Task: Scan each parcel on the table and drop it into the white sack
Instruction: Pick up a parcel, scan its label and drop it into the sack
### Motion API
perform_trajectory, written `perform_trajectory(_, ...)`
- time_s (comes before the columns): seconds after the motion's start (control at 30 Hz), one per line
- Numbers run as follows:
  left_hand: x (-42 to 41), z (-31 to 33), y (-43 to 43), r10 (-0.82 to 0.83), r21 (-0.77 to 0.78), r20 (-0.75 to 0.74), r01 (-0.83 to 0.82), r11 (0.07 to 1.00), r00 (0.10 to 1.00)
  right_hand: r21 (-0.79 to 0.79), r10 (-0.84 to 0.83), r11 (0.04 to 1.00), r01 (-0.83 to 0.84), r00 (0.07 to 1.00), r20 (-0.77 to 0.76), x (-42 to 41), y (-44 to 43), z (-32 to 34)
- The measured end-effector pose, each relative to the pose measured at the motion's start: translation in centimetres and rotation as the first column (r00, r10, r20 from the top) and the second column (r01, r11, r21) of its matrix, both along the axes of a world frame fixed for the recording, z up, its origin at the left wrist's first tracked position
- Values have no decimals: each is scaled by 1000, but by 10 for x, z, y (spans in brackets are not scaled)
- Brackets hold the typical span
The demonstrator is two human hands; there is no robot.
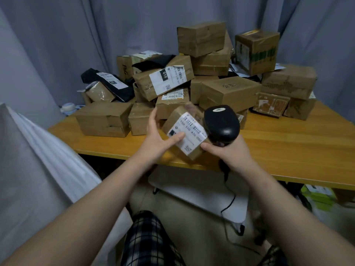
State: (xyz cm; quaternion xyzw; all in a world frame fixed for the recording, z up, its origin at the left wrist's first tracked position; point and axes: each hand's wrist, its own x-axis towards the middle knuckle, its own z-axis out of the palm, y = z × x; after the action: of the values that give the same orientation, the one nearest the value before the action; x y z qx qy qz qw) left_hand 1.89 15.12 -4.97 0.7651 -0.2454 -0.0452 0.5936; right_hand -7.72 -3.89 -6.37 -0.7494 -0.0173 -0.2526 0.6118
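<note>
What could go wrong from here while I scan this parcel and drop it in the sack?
The thumb of the left hand lies on the label of the parcel and might block a code. The scanner in the right hand sits very close, perhaps too close to read. The tilted box in the pile might slide off.
</note>
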Motion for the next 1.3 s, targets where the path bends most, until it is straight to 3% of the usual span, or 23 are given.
perform_trajectory(0.07, 9, 15, 13, -122, 180, 122, 98, 979, 985, -206, 45, 977, -63, 995, -87, -4, -13, 10)
perform_trajectory(0.13, 13, 24, 20, -284, 343, 47, 252, 905, 958, -295, 112, 943, -155, 981, -157, -4, -19, 16)
perform_trajectory(0.23, 17, 26, 20, -354, 342, -131, 378, 860, 926, -340, 133, 917, -206, 965, -228, 0, -21, 20)
perform_trajectory(0.33, 20, 19, 19, -367, 292, -160, 399, 869, 916, -306, 189, 915, -261, 951, -246, -2, -22, 22)
perform_trajectory(0.43, 19, 13, 19, -329, 289, -85, 339, 895, 940, -218, 204, 941, -260, 947, -248, -2, -21, 24)
perform_trajectory(0.57, 23, 1, 17, -36, 241, 192, -11, 970, 981, -106, -180, 980, 168, 976, -119, 1, -14, 16)
perform_trajectory(0.67, 24, -12, 16, 136, 195, 318, -205, 959, 938, 21, -193, 980, 199, 969, -156, -8, 2, 10)
perform_trajectory(0.83, 22, -33, 23, 68, 329, 280, -162, 930, 958, 9, -98, 995, 102, 972, -213, -25, 29, -22)
perform_trajectory(1.3, 22, -39, 24, 95, 278, 333, -194, 941, 938, 37, -78, 995, 90, 964, -256, -31, 43, -42)
